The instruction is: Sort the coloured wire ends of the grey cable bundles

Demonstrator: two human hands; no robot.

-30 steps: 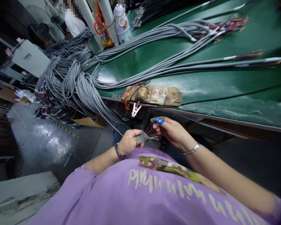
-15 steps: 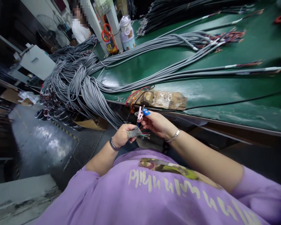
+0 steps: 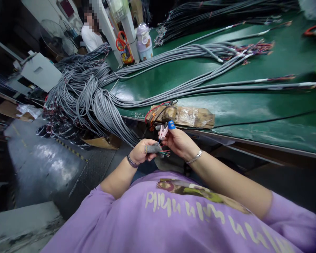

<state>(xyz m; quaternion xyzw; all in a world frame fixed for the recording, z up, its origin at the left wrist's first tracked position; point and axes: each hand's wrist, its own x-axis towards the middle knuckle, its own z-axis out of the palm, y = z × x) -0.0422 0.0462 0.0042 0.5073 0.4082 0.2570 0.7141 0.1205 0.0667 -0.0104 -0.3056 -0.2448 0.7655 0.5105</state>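
Note:
My left hand (image 3: 139, 151) is closed around a grey wrapped cable end (image 3: 153, 149). Thin coloured wires (image 3: 165, 153) fan out from it, red and green among them. Just to the right and slightly higher, my right hand (image 3: 179, 142), with a blue cover (image 3: 171, 125) on one digit, pinches a small pink clip-like tool (image 3: 163, 133). The tool's tip is partly hidden, and a wire or two runs up to it. Both hands are close together in front of the bench edge. Behind them lies a wooden block (image 3: 193, 117) with a red and a black lead at its left end.
Long grey cables (image 3: 158, 100) stretch over the green bench (image 3: 242, 109) and hang in a heap (image 3: 94, 95) off its left side. A bottle (image 3: 144, 44) and orange-handled scissors (image 3: 124, 45) stand at the back. Black cables (image 3: 216, 17) lie behind. A person (image 3: 91, 35) is further away.
My right hand and the pink tool have shifted slightly right and tilted. The left hand still grips the cable end, and the view has moved a little.

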